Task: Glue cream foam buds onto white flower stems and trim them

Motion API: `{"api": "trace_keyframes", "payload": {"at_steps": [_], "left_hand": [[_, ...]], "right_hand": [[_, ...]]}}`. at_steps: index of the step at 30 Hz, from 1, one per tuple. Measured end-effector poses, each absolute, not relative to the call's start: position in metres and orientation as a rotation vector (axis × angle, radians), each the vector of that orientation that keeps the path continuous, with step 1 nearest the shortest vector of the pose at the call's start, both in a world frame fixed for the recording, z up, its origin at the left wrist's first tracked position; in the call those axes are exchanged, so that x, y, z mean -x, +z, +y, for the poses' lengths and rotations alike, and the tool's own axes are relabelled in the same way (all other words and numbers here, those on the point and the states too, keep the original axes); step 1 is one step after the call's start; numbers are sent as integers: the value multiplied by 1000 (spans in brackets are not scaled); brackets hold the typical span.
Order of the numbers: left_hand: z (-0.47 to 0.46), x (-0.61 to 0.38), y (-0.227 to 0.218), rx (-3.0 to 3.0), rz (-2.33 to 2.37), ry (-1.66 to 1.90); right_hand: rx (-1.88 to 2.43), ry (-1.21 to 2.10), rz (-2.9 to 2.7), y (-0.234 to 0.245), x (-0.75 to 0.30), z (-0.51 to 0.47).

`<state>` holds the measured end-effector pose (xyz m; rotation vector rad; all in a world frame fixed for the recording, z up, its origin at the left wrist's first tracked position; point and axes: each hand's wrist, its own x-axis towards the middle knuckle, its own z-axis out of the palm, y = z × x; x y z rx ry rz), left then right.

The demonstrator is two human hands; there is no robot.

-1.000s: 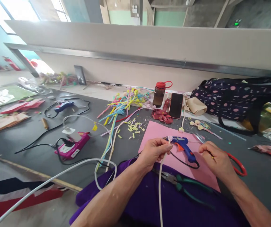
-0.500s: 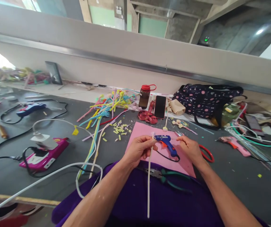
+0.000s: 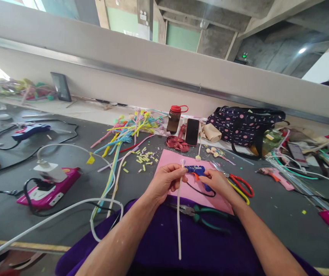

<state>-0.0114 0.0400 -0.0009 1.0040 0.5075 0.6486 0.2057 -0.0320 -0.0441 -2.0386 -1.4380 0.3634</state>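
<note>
Pinching the long white fuzzy wire stem (image 3: 178,222) just under its knobbed tip, your left hand (image 3: 166,182) sits a little left of the frame's centre, thumb and fingers closed narrowly on it. A grip that high likely keeps the tip steady and upright, while the rest hangs straight down under its own weight over the purple cloth (image 3: 158,249) on your lap at the bottom of the frame.

Just right of centre, your right hand (image 3: 217,183) lies over the handle of the small blue hot-glue gun (image 3: 195,169), fingers curled on it. I cannot tell whether they have closed fully. The gun's nozzle points left at the stem's tip and is very near it, which suits 2 hands working that close together.

Both hands hover above the pink paper sheet (image 3: 168,159), probably laid there to shield the dark grey tabletop (image 3: 268,209). The green-handled pliers (image 3: 203,216) lie below the hands at the sheet's near edge, and the red-and-yellow-handled scissors (image 3: 240,184) are just right of your right hand, both within easy reach.

Further up and left spreads the pile of pastel fuzzy stems (image 3: 130,130), with cut yellow bits beside it. At the left edge, the pink power strip (image 3: 51,189) carries a white plug.
</note>
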Motion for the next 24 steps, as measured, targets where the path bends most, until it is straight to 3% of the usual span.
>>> {"api": "trace_keyframes", "payload": {"at_steps": [15, 20, 24], "left_hand": [[41, 19, 1, -1021, 490, 689], [41, 18, -1, -1031, 481, 682], [41, 17, -2, -1039, 479, 666]], "right_hand": [[1520, 1010, -934, -21, -206, -55], [1367, 974, -911, -14, -204, -60], [1313, 747, -932, -11, -205, -63]]}}
